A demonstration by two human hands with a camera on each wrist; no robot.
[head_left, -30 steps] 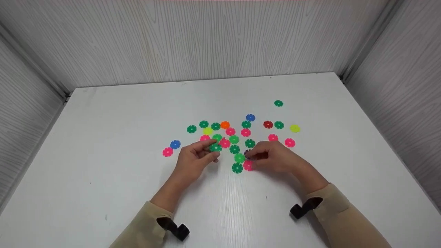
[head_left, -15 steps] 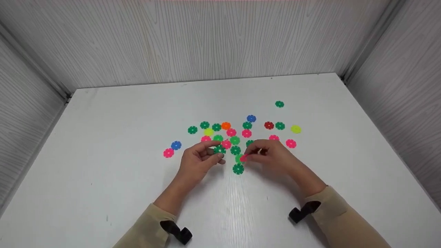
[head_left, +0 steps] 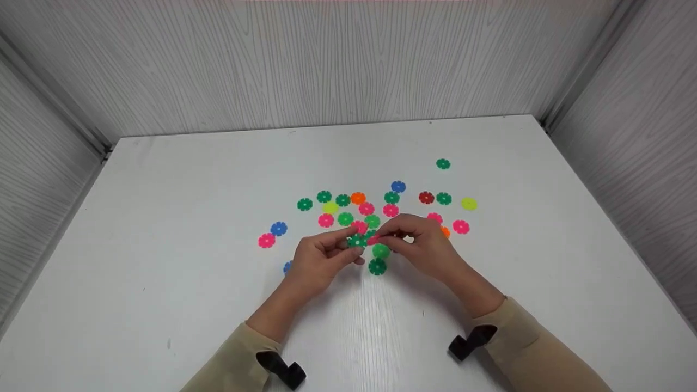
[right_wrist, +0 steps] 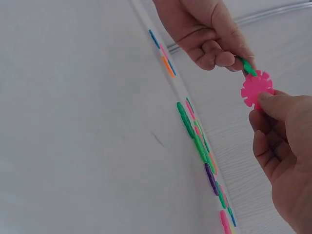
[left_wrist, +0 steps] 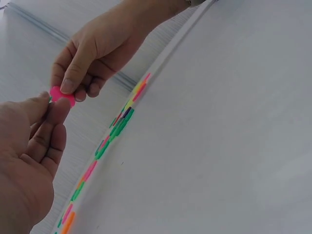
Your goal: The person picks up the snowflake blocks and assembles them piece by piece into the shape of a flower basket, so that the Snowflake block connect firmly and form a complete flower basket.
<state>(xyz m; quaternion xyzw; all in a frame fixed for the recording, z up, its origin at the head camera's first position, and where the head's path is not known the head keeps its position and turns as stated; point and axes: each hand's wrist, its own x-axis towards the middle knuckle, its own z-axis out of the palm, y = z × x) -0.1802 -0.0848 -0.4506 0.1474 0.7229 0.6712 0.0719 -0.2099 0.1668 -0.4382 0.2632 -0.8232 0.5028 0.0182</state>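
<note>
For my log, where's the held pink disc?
The pink disc is in the right hand, right of centre in the right wrist view, beside the green disc in the left hand.

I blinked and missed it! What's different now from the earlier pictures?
The right hand's grip lifted a pink notched disc off the table and carried it leftward to the green notched disc pinched in the left hand's grip; the two discs appear to touch. The left hand's grip shifted slightly right, keeping its disc. The scattered discs that show look unmoved.
</note>
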